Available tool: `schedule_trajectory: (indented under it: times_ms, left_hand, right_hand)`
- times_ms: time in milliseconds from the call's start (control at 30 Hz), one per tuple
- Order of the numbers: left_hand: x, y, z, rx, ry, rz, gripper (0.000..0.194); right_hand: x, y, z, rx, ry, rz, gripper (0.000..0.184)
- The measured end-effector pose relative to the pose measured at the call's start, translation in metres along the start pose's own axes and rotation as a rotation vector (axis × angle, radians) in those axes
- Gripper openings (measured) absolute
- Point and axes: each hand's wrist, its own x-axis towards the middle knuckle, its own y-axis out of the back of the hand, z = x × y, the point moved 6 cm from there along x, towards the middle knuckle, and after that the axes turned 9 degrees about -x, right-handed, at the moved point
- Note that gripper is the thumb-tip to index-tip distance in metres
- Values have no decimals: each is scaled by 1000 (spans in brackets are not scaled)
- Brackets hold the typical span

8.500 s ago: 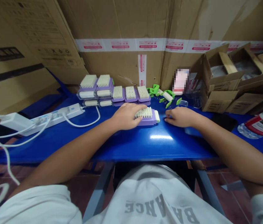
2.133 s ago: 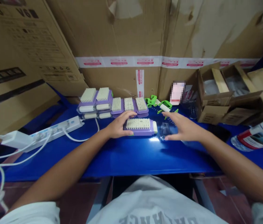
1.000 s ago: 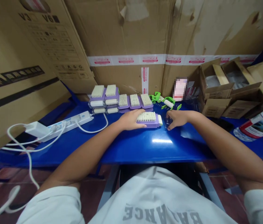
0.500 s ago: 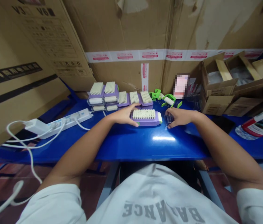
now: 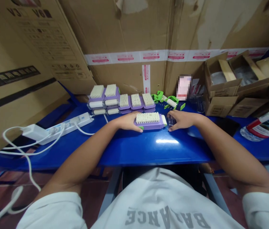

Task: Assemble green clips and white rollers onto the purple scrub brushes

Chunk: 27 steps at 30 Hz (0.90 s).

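The left hand [image 5: 127, 121] gripped the left end of the purple brush [image 5: 152, 125], bristles up. Right of that grip, its white roller [image 5: 164, 120] faced a clear cover [image 5: 171, 121] pinched in the right hand [image 5: 183, 118]; the gap had just narrowed, apparently aligning them.

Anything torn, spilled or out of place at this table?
The cardboard wall looks damaged: a torn flap shows near its visible top. Green parts lie jumbled, unlike the neatly lined-up brushes beside them. No spill visible.

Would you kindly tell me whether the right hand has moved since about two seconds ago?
Yes, the right hand has moved leftward, farther from the bottle.
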Motion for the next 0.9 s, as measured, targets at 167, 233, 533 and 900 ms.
schedule_trajectory:
  times_ms: [167,233,533,900]
  left_hand:
    - [1,-2,-3,25,50,-10,89]
    - [1,-2,-2,15,50,-27,88]
    - [0,-3,1,23,54,-39,88]
    - [-1,-2,4,42,64,-48,88]
  right_hand:
    - [2,-1,0,17,26,10,66]
    - [2,-1,-1,20,35,7,66]
    - [4,-2,-6,39,67,36,63]
    - [6,-2,-10,73,95,80,60]
